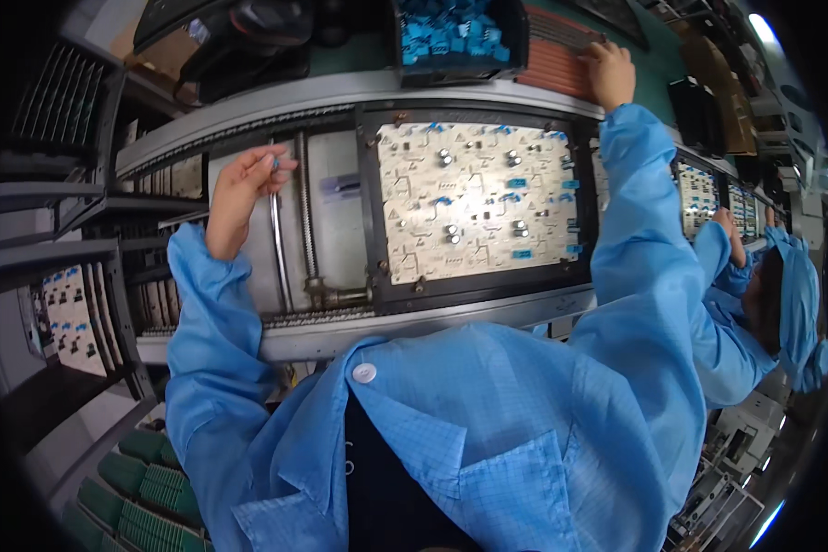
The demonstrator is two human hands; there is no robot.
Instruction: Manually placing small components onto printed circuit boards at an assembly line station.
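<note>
My left hand is raised over the conveyor, left of the framed board, thumb and fingers pinched on a small blue component. Its exact kind is too small to make out. Far off to the right, my right hand reaches down at the end of several orange-red strips, its fingers bent together; whatever they grip is hidden. Between my arms lies a pale circuit board in a black frame, fitted with blue parts and silver-topped round capacitors.
A black bin of loose blue components stands behind the conveyor rail. Racks with boards rise at the left, green slotted trays below them. Rightward, a co-worker in blue has hands near more boards.
</note>
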